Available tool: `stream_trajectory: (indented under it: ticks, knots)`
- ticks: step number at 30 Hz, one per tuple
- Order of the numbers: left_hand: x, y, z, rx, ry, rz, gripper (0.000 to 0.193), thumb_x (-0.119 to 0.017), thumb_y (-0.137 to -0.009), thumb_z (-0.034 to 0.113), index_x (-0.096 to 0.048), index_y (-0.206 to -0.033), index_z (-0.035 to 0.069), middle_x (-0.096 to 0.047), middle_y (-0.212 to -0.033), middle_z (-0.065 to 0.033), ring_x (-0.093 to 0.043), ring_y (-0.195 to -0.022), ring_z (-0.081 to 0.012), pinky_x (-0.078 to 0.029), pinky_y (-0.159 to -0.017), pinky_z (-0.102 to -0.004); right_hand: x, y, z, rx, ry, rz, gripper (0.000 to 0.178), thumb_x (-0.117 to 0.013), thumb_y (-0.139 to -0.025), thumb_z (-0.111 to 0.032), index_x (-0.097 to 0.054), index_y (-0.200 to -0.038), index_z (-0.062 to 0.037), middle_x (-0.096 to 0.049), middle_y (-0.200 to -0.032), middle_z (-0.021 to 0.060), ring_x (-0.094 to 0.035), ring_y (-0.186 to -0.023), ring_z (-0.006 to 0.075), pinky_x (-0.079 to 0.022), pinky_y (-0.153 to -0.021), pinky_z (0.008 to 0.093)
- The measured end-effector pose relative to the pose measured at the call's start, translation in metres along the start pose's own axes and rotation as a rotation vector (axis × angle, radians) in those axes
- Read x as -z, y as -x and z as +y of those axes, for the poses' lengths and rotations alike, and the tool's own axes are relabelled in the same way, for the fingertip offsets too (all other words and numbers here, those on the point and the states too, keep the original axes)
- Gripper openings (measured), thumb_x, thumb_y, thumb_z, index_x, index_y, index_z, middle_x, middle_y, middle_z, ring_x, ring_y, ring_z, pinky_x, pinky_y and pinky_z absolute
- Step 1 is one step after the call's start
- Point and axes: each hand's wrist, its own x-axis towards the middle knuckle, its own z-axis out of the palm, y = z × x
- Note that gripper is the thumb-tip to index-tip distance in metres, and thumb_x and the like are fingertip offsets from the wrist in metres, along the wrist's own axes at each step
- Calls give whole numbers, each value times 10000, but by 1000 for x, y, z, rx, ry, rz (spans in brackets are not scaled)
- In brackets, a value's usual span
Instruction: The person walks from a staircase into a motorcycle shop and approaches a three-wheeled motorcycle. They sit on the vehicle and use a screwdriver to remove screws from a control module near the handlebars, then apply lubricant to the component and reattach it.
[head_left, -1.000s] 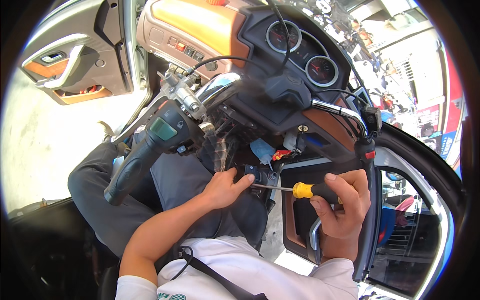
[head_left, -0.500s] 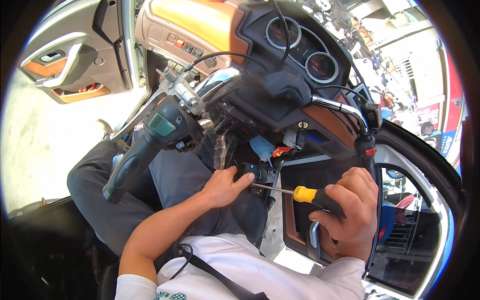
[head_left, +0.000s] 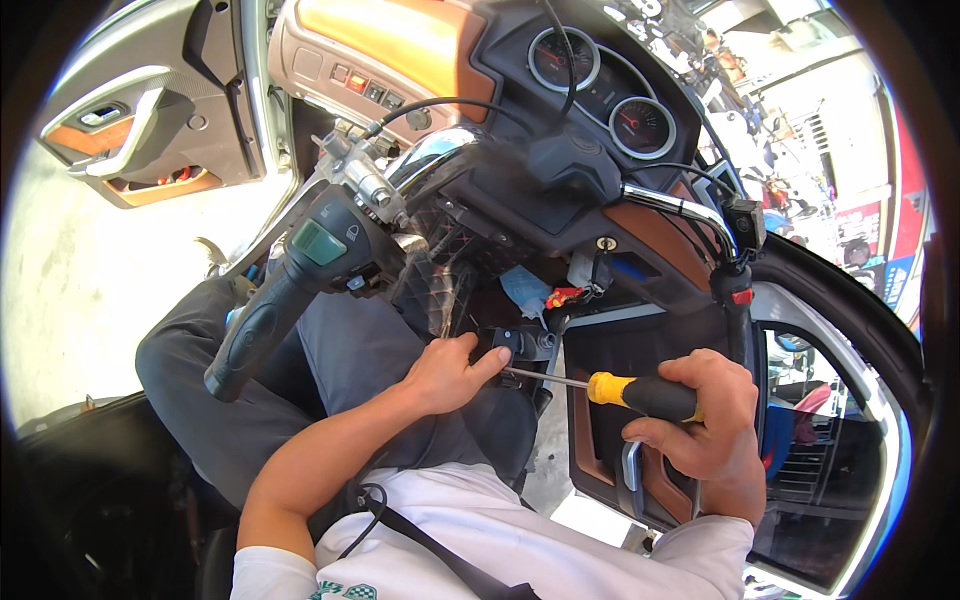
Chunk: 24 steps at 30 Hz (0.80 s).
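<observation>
My right hand (head_left: 712, 412) is closed around the black rear of a screwdriver (head_left: 612, 388) with a yellow and black handle. Its metal shaft runs left to the thumb of my left hand (head_left: 452, 374), where the tip is hidden. Bent over a dark part between my knees, my left hand has its thumb pointing right; whatever its fingers grip is out of sight. Just past that thumb is a small dark metal bracket (head_left: 520, 342) with a bolt-like piece. Above my left leg is a black handlebar grip (head_left: 262, 325) with a switch housing.
An orange and beige dashboard (head_left: 385, 45) with round gauges (head_left: 641, 128) lies ahead. A key with a red tag (head_left: 566, 297) hangs below the ignition, beside a crumpled blue mask (head_left: 522, 292). Open doors stand at the left (head_left: 150, 110) and right (head_left: 600, 420). A chrome handlebar (head_left: 680, 208) crosses at right.
My right hand has shifted slightly right and back along the screwdriver's handle, baring more of its black part. The left hand and the screwdriver's shaft have barely moved.
</observation>
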Motion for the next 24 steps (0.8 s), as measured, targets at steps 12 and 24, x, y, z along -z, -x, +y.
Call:
stream_trajectory:
  ticks: [12,24]
  knots:
    - [0,0,-2,5,21,29,747,-599,-988,634,-622,-834,-97,-657,-756,-300,-691,-774,-451,-518,-735,-522,15,-13,-17,181,176,-198,538,-946,-520,-159,-744,-1004,-35,-636,-792,98,-619,-652,245,-452,-546,365]
    - [-1,2,-2,-1,12,53,725,-588,-1002,608,-612,-841,-98,-644,-760,-313,-675,-763,-464,-510,-726,-523,7,-10,4,282,68,-140,544,-955,-540,-133,-702,-1007,-12,-654,-776,103,-630,-607,228,-432,-516,334]
